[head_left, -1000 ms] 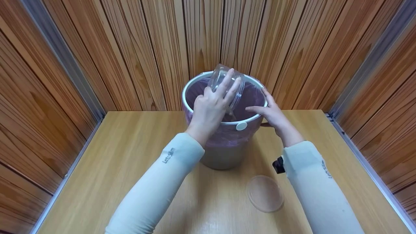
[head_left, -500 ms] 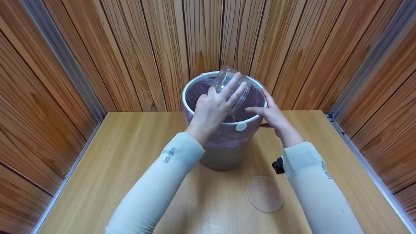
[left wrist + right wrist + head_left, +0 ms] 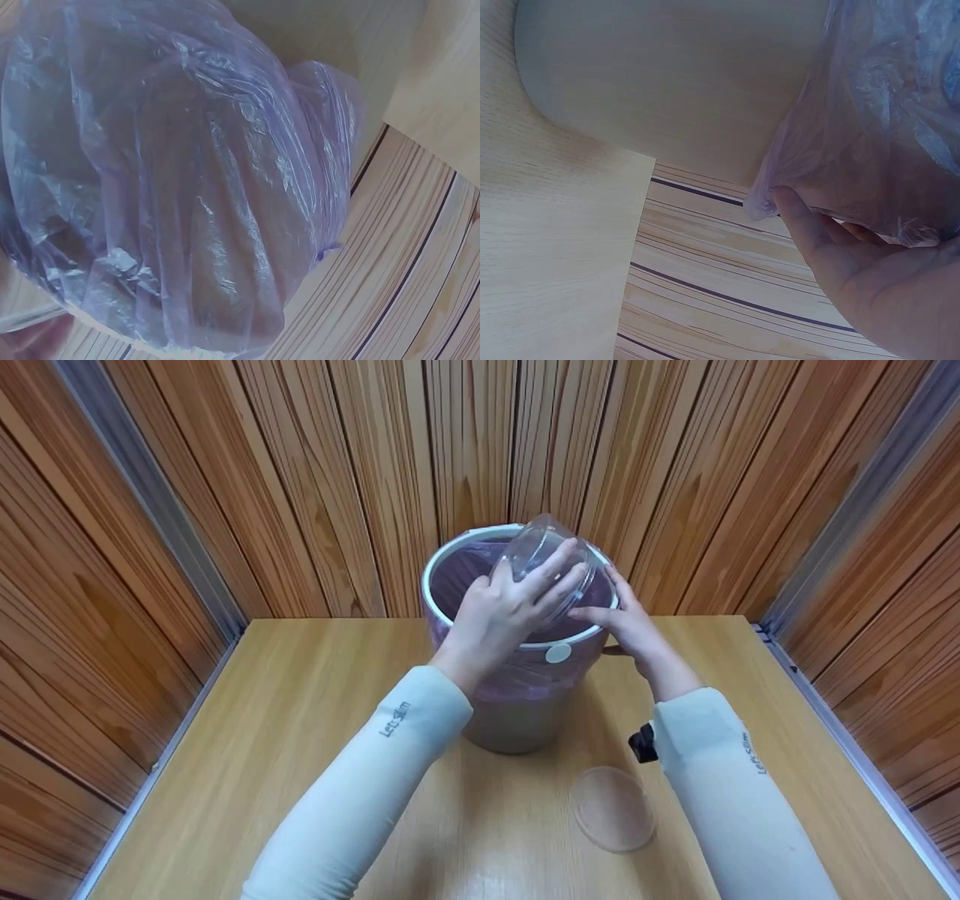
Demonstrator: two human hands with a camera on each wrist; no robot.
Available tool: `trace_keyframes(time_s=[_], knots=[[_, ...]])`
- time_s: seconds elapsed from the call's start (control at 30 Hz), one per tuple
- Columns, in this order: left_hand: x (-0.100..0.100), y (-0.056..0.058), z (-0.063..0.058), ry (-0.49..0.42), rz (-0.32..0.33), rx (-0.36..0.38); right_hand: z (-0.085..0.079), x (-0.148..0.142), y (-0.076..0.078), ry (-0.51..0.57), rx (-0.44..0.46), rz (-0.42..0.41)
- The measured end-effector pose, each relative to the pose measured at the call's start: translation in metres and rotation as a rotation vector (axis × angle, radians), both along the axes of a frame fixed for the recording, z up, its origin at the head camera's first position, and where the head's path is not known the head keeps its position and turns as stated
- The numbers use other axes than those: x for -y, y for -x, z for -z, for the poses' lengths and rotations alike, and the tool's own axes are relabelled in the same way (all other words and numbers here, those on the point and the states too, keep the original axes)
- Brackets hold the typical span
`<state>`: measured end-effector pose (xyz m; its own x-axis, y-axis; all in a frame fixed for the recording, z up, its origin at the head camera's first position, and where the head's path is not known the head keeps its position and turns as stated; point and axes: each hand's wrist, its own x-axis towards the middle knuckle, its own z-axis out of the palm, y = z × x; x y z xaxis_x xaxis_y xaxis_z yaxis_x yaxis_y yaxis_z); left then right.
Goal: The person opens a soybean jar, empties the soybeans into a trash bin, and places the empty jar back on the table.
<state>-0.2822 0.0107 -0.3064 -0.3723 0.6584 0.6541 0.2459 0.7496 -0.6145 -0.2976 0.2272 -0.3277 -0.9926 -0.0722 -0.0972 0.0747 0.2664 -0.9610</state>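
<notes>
Clear tub is held tilted over purple-lined bin by L hand, half-spread round it, & white rim is gripped by R hand w/ thumb inside.

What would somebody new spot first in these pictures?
Probably the lavender plastic bag lining the grey bin, which stands toward the far edge of the table. Next, the clear round container, tilted over the bin's mouth in the left hand. A see-through round lid lies nearer the person.
</notes>
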Motion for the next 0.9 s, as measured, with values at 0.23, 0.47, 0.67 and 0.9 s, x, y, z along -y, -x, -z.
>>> trace_keyframes(time_s=[0.23,0.47,0.67,0.9], knots=[[0.001,-0.001,0.002,-0.074,0.001,0.041,0.001,0.0,0.0,-0.004,0.003,0.004],[-0.001,-0.007,-0.004,0.124,-0.056,0.05,0.002,-0.003,-0.002,-0.013,0.007,-0.011],[0.004,-0.003,-0.011,0.208,-0.039,0.062,0.003,-0.001,-0.003,-0.01,0.01,-0.008],[0.018,0.006,-0.015,0.245,0.027,0.051,-0.001,0.001,-0.002,-0.026,0.012,-0.001]])
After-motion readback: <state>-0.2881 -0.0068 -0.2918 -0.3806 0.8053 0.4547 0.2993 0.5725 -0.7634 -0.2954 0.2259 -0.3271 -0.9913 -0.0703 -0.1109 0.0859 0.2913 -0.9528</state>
